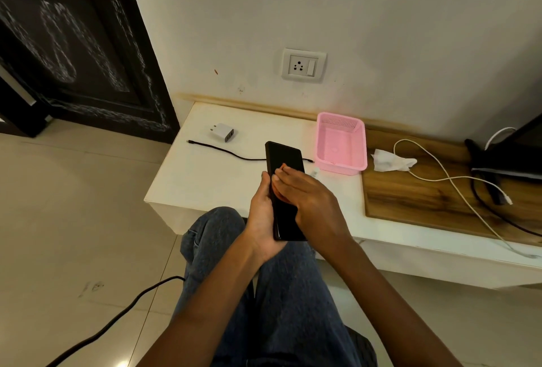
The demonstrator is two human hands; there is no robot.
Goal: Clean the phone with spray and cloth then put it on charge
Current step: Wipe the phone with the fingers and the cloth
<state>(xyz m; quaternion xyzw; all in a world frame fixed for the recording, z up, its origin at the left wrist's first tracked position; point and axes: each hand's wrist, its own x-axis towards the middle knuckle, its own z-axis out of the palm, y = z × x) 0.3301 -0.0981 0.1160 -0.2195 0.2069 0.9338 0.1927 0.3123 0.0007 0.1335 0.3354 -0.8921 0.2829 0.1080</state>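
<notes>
Above the lap, left hand [262,214] is gripping the black smartphone [286,187] upright by its edge. Right hand [308,193] is lying across the screen, fingers extended flat, holding nothing visible.

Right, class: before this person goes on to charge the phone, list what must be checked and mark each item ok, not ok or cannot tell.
1. Phone held in left hand: ok.
2. Right hand rubbing the screen with a cloth: cannot tell.
3. Charger adapter plugged into wall socket: not ok, it lies on the white table.
4. Black cable joined to adapter: not ok.
5. Screen clean: cannot tell.
</notes>
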